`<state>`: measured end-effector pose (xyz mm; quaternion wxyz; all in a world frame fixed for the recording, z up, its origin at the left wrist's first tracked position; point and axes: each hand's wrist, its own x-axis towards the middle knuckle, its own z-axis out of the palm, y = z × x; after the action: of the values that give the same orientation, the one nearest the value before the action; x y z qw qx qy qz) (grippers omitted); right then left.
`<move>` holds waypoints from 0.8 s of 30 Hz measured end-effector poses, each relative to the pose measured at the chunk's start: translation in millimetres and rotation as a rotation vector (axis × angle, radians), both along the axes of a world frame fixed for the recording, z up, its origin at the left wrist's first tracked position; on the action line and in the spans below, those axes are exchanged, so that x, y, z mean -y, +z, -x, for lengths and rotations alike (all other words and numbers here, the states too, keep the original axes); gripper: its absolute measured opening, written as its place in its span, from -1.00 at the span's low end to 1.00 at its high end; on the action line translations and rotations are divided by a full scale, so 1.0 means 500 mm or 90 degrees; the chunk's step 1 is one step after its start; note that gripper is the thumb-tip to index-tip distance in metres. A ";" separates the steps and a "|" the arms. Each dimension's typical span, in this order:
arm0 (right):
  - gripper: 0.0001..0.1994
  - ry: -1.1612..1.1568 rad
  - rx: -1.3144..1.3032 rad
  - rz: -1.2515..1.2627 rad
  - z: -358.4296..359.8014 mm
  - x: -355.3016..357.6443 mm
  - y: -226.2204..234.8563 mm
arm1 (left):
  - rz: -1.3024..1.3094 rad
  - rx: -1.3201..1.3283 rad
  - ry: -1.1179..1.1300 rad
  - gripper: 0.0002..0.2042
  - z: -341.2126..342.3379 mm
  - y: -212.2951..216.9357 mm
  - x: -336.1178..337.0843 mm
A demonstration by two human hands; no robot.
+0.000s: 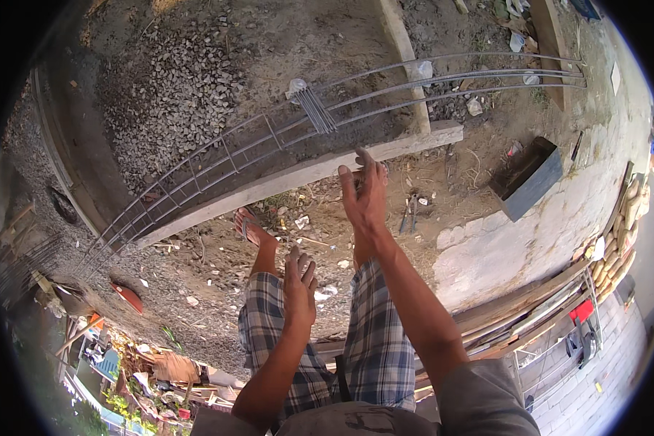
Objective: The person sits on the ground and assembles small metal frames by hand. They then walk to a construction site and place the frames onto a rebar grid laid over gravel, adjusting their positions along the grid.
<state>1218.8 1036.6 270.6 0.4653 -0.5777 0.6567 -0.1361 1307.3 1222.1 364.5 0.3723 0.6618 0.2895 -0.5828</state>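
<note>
Nearest our hands is a long cage of steel rebar (pixel 269 138) — thin parallel bars joined by small square ties — lying across a pale wooden beam (pixel 298 174) that runs from lower left to upper right over the dirt. A loose bundle of short wires (pixel 316 109) rests on top of the cage near its middle.

Our right hand (pixel 365 192) is stretched out in front of us, fingers straight and a little spread, holding nothing; its fingertips come close to the near edge of the beam, though we cannot tell whether they touch it. Our left hand (pixel 299 287) is lower and nearer to us, over the left knee, also flat and empty, well apart from the right.

Below the hands we see checked shorts (pixel 374 341) and a foot in a sandal (pixel 248 225) planted on the ground just short of the beam. A pair of pliers (pixel 408 214) lies in the dirt beside the right hand. Farther right stands a dark grey box (pixel 528 176) — beside a patch of pale concrete (pixel 501 247). Grey gravel (pixel 167 94) is heaped beyond the cage, and planks (pixel 530 309) are stacked at lower right.
</note>
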 end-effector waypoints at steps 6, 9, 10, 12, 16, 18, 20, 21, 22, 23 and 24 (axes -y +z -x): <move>-0.48 0.116 -0.011 -0.145 0.053 0.188 -0.198 | 0.037 -0.114 -0.059 -0.26 0.174 -0.058 0.017; -0.46 0.177 -0.021 -0.168 0.005 0.232 -0.282 | 0.068 -0.126 -0.089 -0.24 0.221 -0.112 0.038; -0.44 0.202 -0.027 -0.157 -0.014 0.264 -0.311 | 0.059 -0.122 -0.081 -0.24 0.248 -0.146 0.037; -0.46 0.304 -0.141 0.033 -0.031 0.304 -0.381 | 0.081 -0.127 -0.086 -0.28 0.278 -0.212 0.048; -0.52 0.333 -0.179 -0.190 -0.143 0.310 -0.401 | -0.007 -0.136 -0.134 -0.40 0.265 -0.304 -0.037; -0.49 0.262 -0.257 -0.184 -0.134 0.307 -0.429 | 0.012 -0.159 -0.064 -0.44 0.266 -0.328 -0.012; -0.40 0.298 -0.292 -0.272 -0.141 0.291 -0.440 | 0.014 -0.141 -0.085 -0.44 0.240 -0.318 0.021; -0.37 0.330 -0.284 -0.315 -0.159 0.300 -0.453 | 0.040 -0.162 -0.082 -0.43 0.226 -0.318 0.034; -0.44 0.383 -0.244 -0.287 -0.158 0.300 -0.475 | 0.057 -0.178 -0.084 -0.42 0.222 -0.316 0.034; -0.48 0.433 -0.209 -0.255 -0.142 0.317 -0.489 | 0.083 -0.202 -0.089 -0.40 0.224 -0.318 0.045; -0.49 0.480 -0.172 -0.224 -0.121 0.338 -0.499 | 0.099 -0.223 -0.075 -0.39 0.237 -0.326 0.047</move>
<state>1279.3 867.6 20.9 0.4838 -0.7016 0.4679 0.2341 1188.8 1198.8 201.4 0.3316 0.5351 0.2649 -0.7304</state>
